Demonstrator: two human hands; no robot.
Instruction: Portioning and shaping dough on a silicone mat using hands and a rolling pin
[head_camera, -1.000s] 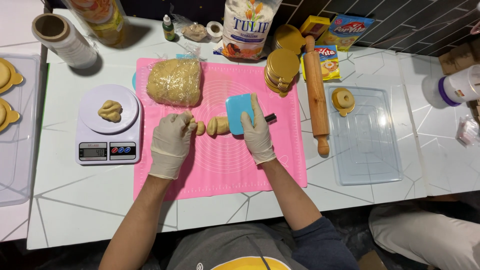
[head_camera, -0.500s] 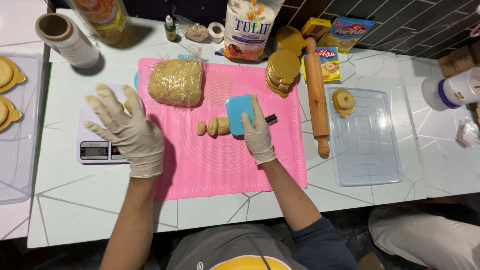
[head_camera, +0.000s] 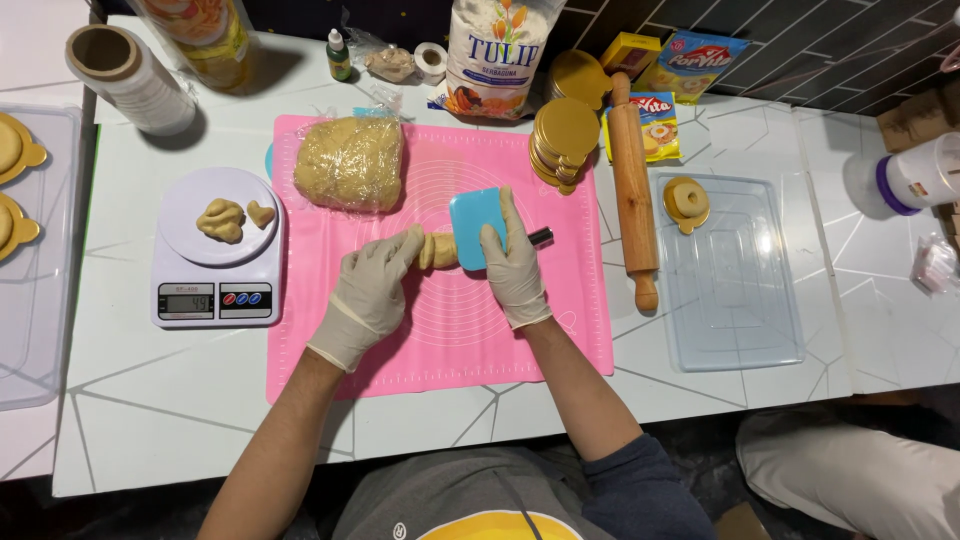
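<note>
My left hand (head_camera: 372, 292), in a white glove, pinches the left end of a short dough roll (head_camera: 438, 250) lying on the pink silicone mat (head_camera: 450, 335). My right hand (head_camera: 515, 268), also gloved, holds a blue plastic scraper (head_camera: 473, 222) upright against the roll's right end. A large block of dough in plastic wrap (head_camera: 348, 163) lies at the mat's far left corner. Left of the mat, a white kitchen scale (head_camera: 213, 290) carries a plate (head_camera: 185, 240) with two small dough lumps (head_camera: 222, 219).
A wooden rolling pin (head_camera: 633, 190) and a stack of gold discs (head_camera: 558, 145) lie right of the mat. A clear tray (head_camera: 735, 300) holds one shaped piece (head_camera: 686, 200). A flour bag (head_camera: 500, 50), packets, bottles and a wrap roll (head_camera: 130, 65) line the back.
My left hand went over to the scale and came back to the dough roll. The plate now carries a second small lump. My right hand and the scraper stayed put.
</note>
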